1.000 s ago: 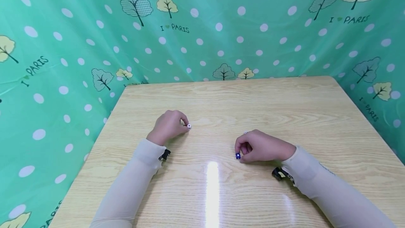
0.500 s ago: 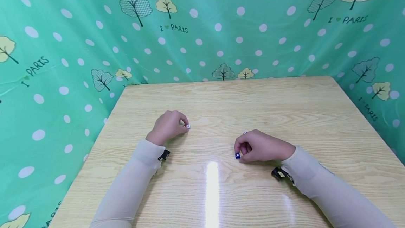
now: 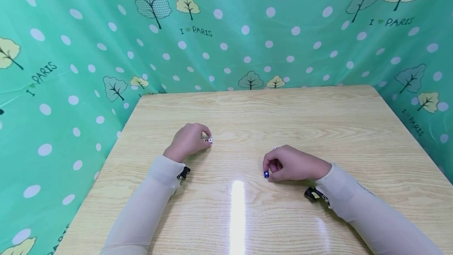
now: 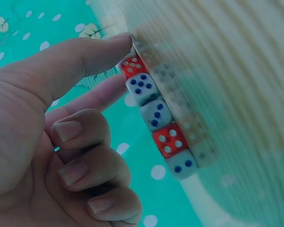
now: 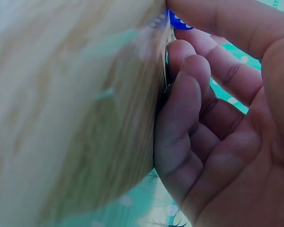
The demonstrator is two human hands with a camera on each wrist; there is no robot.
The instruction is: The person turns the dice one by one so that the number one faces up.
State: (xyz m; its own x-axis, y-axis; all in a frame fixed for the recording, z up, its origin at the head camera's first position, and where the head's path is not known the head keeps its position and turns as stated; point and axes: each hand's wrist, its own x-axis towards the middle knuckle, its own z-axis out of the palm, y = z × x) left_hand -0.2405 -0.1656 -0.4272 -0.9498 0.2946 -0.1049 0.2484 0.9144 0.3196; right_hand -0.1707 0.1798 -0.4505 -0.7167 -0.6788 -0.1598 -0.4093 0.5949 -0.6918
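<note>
My left hand (image 3: 189,141), at the left of the tabletop, pinches a white die (image 3: 210,141) between thumb and index finger. That die ends a row of red and white dice along the table; the left wrist view shows a red die (image 4: 133,66), a white die (image 4: 142,89) with blue pips and another red die (image 4: 169,140) in it. The left thumb covers the row's near end there. To the right, my right hand (image 3: 291,163) holds a blue die (image 3: 266,174) at the table surface. A white die (image 3: 274,148) shows just behind the right knuckles, mostly hidden.
The light wooden table (image 3: 301,117) reflects a bright lamp strip (image 3: 238,215) near its front. A green dotted curtain (image 3: 226,42) hangs along the back and both sides. Both wrists carry small black devices.
The white die in my left fingers has shifted very slightly left, and more of the row shows through the gap between thumb and finger. My right hand stays still with the blue die.
</note>
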